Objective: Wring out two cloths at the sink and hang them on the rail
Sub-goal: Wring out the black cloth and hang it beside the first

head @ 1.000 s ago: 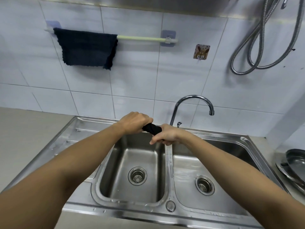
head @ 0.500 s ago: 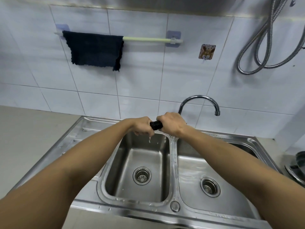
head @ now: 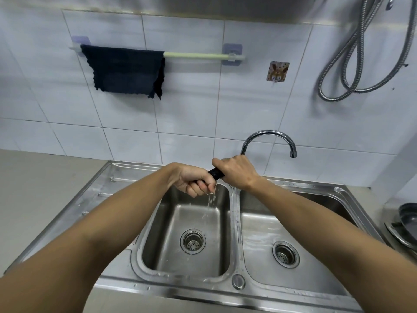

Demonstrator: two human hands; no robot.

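A dark cloth (head: 216, 173) is twisted into a tight roll between my two fists above the left basin of the steel double sink (head: 117, 175). My left hand (head: 191, 181) grips its left end and my right hand (head: 234, 169) grips its right end; only a short black stretch shows between them. Water trickles from under my left hand into the basin. A second dark cloth (head: 126, 71) hangs spread over the left part of the pale rail (head: 198, 55) on the tiled wall.
A curved chrome tap (head: 268, 137) rises behind my right hand. A coiled metal hose (head: 352, 64) hangs on the wall at upper right, and a small sticker hook (head: 278, 71) sits right of the rail. Metal pans (head: 406, 224) lie on the counter at the right edge.
My hands have rotated against each other, twisting the cloth tighter, so less of it shows between them. Water now runs from it into the left basin.
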